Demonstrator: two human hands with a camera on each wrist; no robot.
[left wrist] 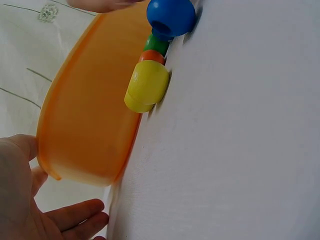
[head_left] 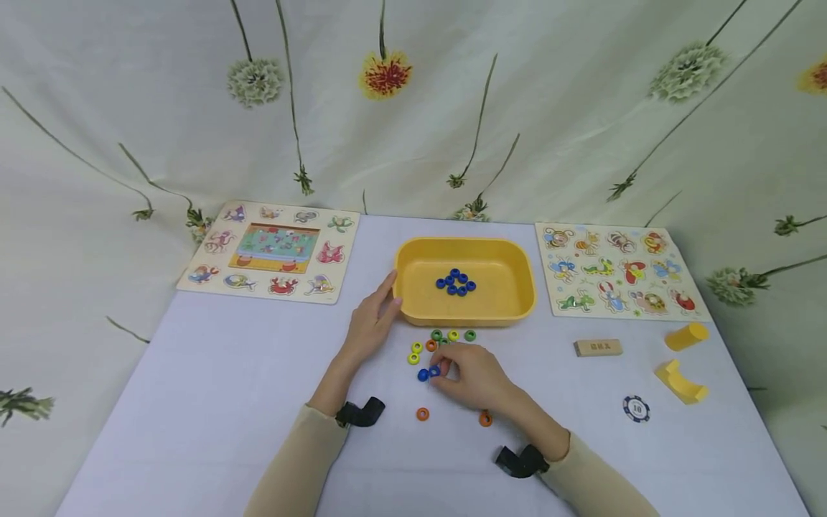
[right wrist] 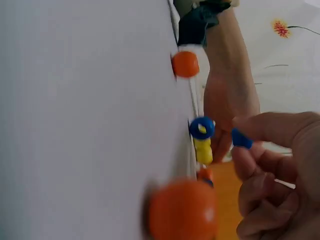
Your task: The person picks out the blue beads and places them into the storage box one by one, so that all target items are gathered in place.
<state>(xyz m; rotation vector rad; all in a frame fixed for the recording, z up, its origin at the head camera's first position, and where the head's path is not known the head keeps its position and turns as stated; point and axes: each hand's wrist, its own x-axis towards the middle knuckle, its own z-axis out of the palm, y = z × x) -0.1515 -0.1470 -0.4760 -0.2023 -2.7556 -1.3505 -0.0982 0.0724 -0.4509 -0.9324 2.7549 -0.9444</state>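
Observation:
My right hand (head_left: 474, 373) pinches a blue bead (head_left: 435, 371) between thumb and fingertips; the right wrist view shows this bead (right wrist: 241, 139) off the table. Close beside it another blue bead (head_left: 423, 375) rests on the tabletop. My left hand (head_left: 368, 327) touches the left side of a yellow tray (head_left: 416, 287), its fingers fairly straight in the left wrist view. Several blue beads (head_left: 452, 281) lie on the tray's floor. Between the hands and the tray are yellow beads (head_left: 413, 358), green beads (head_left: 470, 335) and an orange bead (head_left: 431, 345).
Orange beads (head_left: 423, 414) lie nearer the front, one by the right wrist. Picture puzzle boards flank the tray, a sea-animal board (head_left: 329, 276) and an insect board (head_left: 620, 269). At right are a wooden block (head_left: 597, 348), a yellow cylinder (head_left: 686, 336), a yellow arch (head_left: 680, 382) and a chip (head_left: 636, 408).

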